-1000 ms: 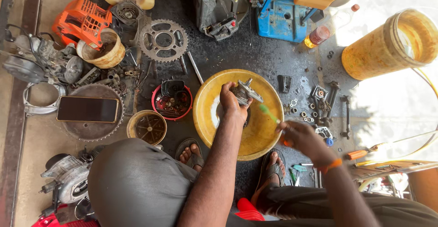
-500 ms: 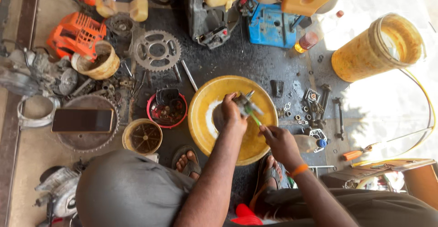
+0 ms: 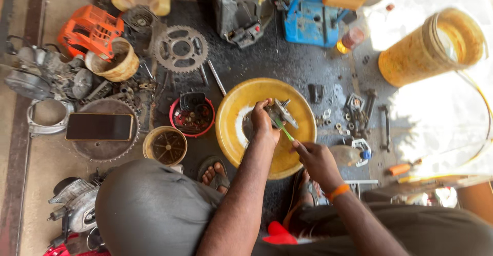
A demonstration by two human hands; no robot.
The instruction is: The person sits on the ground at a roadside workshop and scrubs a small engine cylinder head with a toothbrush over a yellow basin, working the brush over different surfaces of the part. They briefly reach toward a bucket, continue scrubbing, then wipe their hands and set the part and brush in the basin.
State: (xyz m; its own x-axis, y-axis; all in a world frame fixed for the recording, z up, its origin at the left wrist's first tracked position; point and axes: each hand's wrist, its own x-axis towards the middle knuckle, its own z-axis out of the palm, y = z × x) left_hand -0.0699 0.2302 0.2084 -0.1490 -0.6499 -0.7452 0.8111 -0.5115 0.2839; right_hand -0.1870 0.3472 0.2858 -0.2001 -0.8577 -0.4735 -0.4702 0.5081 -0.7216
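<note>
Grip matters: my left hand clamps the metal part over the yellow basin while my right hand, pinching the green brush, should scrub gently

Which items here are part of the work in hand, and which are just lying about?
In use: left hand holding metal part; right hand with green brush; yellow basin.
Lying about: sprocket, phone, red bowl, yellow bucket, orange casing.

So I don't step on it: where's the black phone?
Head view, left side: the flat black phone lies on the large grey toothed disc, left of the small red bowl.
</note>
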